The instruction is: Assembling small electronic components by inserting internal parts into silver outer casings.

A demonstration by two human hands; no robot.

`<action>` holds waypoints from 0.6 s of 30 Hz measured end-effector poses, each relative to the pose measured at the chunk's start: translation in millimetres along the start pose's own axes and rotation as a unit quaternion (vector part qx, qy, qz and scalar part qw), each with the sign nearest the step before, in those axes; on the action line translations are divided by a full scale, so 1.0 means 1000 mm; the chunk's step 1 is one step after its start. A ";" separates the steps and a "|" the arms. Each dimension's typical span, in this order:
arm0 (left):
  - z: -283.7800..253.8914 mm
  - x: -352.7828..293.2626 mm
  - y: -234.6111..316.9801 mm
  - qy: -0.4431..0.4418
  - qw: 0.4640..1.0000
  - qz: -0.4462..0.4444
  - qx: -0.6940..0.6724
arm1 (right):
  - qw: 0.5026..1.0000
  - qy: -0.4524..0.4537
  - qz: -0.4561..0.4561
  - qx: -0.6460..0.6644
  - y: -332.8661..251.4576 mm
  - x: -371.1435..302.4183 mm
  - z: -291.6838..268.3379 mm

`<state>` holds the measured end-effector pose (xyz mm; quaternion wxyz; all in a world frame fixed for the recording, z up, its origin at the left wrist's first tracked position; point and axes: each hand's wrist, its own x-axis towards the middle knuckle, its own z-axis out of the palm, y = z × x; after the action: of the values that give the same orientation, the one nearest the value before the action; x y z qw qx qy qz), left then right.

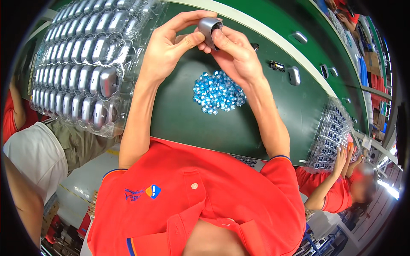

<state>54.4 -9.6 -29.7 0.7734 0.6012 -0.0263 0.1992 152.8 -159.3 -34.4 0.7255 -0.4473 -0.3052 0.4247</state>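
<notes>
Above the dark green table [179, 115], both my hands hold a silver-grey, rounded hollow housing [207, 26]. My left hand [171, 42] pinches it from the left, with the thumb on its side and the fingers over its top. My right hand [237, 49] grips the right side, its thumb pressed at the dark opening. Whatever is inside the housing cannot be made out. Below my hands lies a loose pile of small, shiny blue faceted pieces [218, 93], partly hidden by my right wrist.
At left, a clear plastic tray [124, 57] carries rows of silver housings. On the right lie a small black part [276, 65] and a silver housing [294, 75]; another housing [300, 37] is farther back. A co-worker's hands [340, 158] touch another filled tray [309, 164].
</notes>
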 end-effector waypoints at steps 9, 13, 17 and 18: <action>-0.053 0.028 0.063 0.235 0.649 0.029 0.723 | 0.731 0.192 -0.157 -0.635 -0.027 0.091 -0.147; -0.088 0.031 0.048 0.217 0.584 -0.143 0.769 | 0.755 0.127 -0.148 -0.626 -0.048 0.067 -0.179; -0.043 0.035 0.060 0.223 0.646 -0.178 0.708 | 0.635 0.172 -0.191 -0.728 -0.054 0.020 -0.100; -0.043 0.024 0.069 0.250 0.649 -0.180 0.695 | 0.695 0.125 -0.139 -0.694 -0.044 0.014 -0.076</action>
<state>44.9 51.2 28.5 0.1266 0.8829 0.4233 0.1589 236.4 -187.0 -24.8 0.2909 -0.8251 -0.4788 -0.0738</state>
